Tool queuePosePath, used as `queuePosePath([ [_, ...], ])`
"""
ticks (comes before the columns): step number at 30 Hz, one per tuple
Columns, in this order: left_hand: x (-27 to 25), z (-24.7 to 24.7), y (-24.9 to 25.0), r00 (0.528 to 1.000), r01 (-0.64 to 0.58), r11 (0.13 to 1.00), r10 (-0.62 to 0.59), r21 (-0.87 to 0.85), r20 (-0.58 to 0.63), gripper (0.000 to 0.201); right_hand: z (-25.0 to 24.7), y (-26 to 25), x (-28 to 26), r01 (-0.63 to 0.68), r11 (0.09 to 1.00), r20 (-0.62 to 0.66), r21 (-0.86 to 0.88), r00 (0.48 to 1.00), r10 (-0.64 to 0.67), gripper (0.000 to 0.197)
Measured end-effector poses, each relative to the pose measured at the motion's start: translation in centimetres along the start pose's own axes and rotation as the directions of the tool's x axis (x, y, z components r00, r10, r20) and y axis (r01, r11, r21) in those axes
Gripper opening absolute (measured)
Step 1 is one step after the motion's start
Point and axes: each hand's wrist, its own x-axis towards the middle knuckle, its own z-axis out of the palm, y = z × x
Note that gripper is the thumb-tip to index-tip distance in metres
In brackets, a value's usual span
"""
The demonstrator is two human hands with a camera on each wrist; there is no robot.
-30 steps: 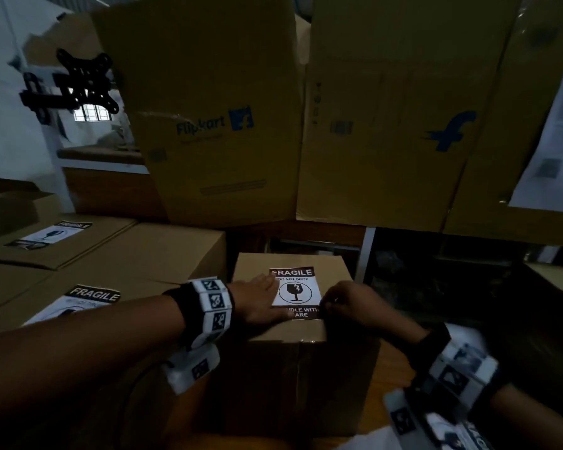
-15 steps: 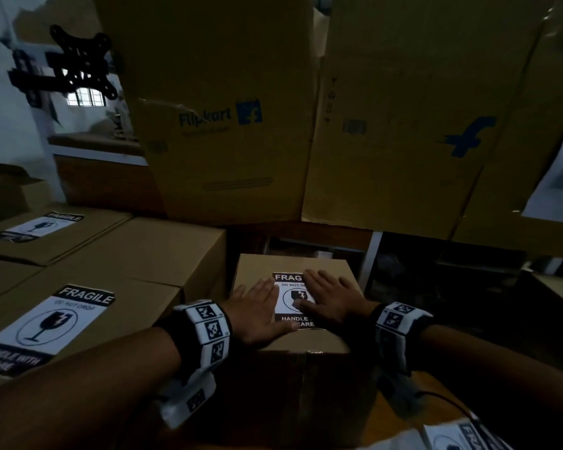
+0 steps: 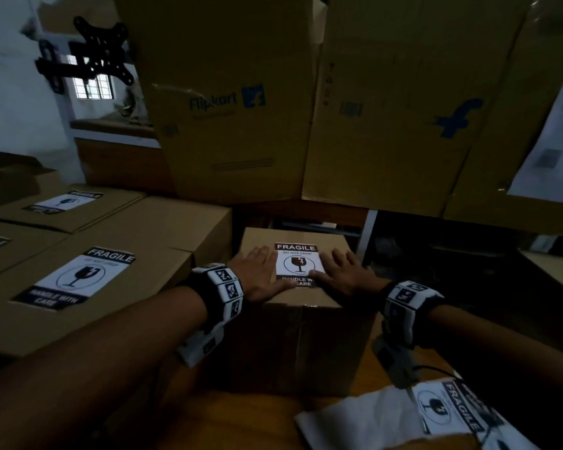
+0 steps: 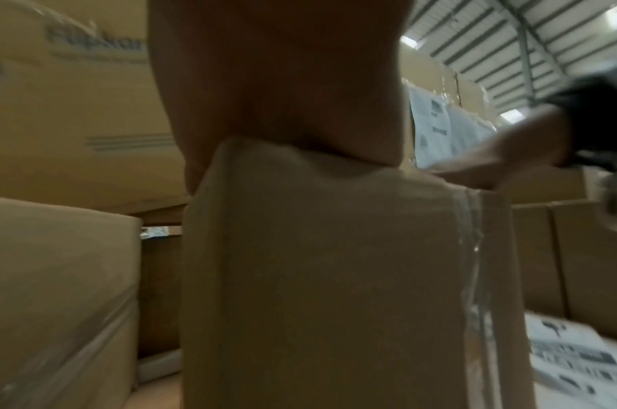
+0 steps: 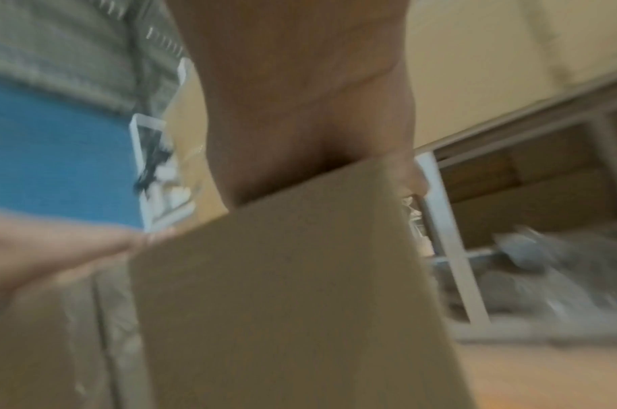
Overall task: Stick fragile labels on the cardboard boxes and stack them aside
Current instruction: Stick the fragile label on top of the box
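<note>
A small upright cardboard box point(image 3: 306, 345) stands in front of me on the wooden table. A white and black fragile label point(image 3: 298, 263) lies flat on its top. My left hand point(image 3: 257, 277) lies flat on the box top at the label's left edge, fingers straight. My right hand point(image 3: 342, 274) lies flat at the label's right edge, its thumb over the lower print. In the left wrist view the left palm point(image 4: 282, 96) rests on the box's top edge point(image 4: 334, 249). The right wrist view shows the right palm point(image 5: 306, 110) on the same box point(image 5: 282, 304).
Labelled cardboard boxes point(image 3: 78, 287) sit side by side on my left. Tall Flipkart cartons point(image 3: 228, 102) rise behind the small box. A sheet of spare fragile labels point(image 3: 436, 414) lies on the table at the front right. A black metal bracket point(image 3: 85, 53) hangs at the upper left.
My right hand went from pinching the label's lower right corner to lying flat over it, then slid right to the label's edge. My left hand stayed flat on the left side.
</note>
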Motion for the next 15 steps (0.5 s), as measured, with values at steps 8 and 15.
queuePosePath([
  [8, -2.9, 2.0, 0.8, 0.861, 0.334, 0.751, -0.489, -0.57, -0.14, 0.077, 1.7, 1.4, -5.1, -0.216, 0.699, -0.075, 0.682, 0.929, 0.361, 0.105],
  [15, -8.2, -1.3, 2.1, 0.798, 0.218, 0.622, -0.558, -0.752, -0.23, 0.067, -0.7, 0.0, -10.4, 0.004, 0.656, -0.294, 0.755, 0.896, 0.333, 0.087],
])
